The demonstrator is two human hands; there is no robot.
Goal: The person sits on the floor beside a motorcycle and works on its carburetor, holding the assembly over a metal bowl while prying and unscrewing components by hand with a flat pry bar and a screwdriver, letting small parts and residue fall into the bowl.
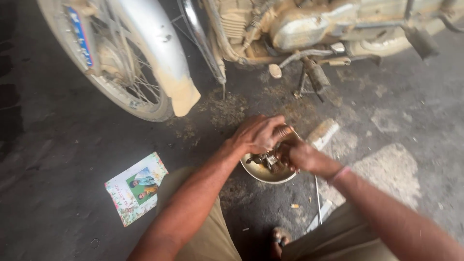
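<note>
Metal bowl (pixel 263 173) on the floor before the motorcycle (pixel 299 29), printed card (pixel 137 187) to its left

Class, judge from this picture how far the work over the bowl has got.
Done: small metal parts lie in the bowl. In hand: left hand grips a wooden handle, right hand steadies the parts. Left: the motorcycle remains mud-caked; reassembly cannot be judged.

Both sets of fingers (pixel 282 145) crowd over the metal bowl (pixel 263 175), hiding most of its inside; the small greasy part (pixel 268 159) beneath them stays too blurred to identify. Above, the picture edge crops the muddy motorcycle (pixel 290 29).
</note>
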